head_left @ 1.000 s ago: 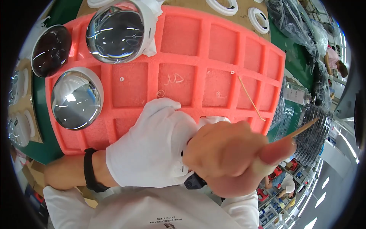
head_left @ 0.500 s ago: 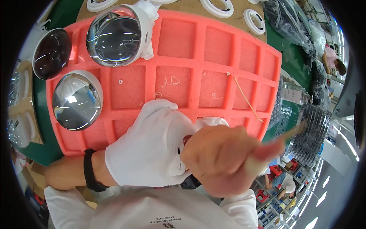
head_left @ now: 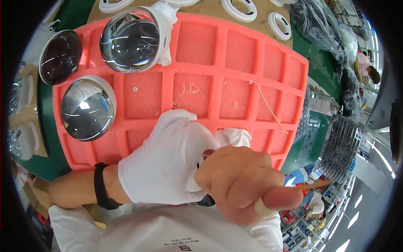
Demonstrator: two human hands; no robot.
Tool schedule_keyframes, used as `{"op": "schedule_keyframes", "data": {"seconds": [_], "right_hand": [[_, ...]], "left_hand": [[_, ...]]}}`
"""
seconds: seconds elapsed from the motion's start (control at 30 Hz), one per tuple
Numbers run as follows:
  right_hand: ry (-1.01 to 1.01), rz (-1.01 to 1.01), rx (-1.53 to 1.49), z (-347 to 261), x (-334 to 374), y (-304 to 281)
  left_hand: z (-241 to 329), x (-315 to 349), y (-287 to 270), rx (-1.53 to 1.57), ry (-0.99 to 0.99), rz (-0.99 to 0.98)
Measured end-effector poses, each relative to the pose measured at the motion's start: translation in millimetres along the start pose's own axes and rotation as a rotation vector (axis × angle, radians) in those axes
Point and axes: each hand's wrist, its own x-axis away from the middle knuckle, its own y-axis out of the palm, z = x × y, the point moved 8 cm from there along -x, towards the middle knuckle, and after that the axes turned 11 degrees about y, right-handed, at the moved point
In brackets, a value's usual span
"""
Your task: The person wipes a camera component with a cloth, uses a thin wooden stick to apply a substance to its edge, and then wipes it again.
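Currently | right hand (head_left: pixel 247 182): grip closed on thin stick (head_left: pixel 317 185), pointing rightward, away from mostly hidden white part (head_left: pixel 192 185) | left hand (head_left: pixel 168 155): curled round that part | near edge of pink tray (head_left: pixel 167 93)

Markings, three spots.
Shirt (head_left: pixel 142 224): small dark print (head_left: pixel 183 242), inverted. Tray (head_left: pixel 167 88): pale scrawls (head_left: pixel 189 89). White label (head_left: pixel 320 105): too small to read.

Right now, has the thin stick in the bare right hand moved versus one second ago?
Yes. Against the pink foam tray, the thin stick in the right hand has swung lower in the view; its tip now sits below the tray's right edge.
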Motion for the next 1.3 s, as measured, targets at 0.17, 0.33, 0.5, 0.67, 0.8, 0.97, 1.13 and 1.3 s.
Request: {"op": "schedule_keyframes", "data": {"seconds": [0.17,0.33,0.5,0.67,0.8,0.97,1.13,1.3], "right_hand": [[-0.008,0.009,-0.085,4,-4,-7],[-0.058,-0.048,0.086,-1,-9,7],[-0.101,-0.01,0.019,-7,-4,-4],[-0.145,0.015,-0.055,-5,-2,-6],[-0.364,0.021,-0.006,-9,6,6],[-0.4,0.126,0.112,-5,22,5],[-0.303,0.064,-0.084,-12,7,-4],[-0.436,0.014,-0.16,-13,8,7]], "left_hand": [[-6,10,3,-0.146,-0.033,0.099],[5,8,0,-0.133,0.093,0.068],[-6,2,2,-0.089,-0.121,-0.124],[-8,8,4,-0.082,-0.055,0.05],[-4,4,-1,-0.054,-0.061,0.006],[-2,-3,3,-0.013,-0.141,-0.165],[-7,12,6,-0.097,-0.028,0.015],[1,6,-6,-0.098,0.006,0.085]]}}
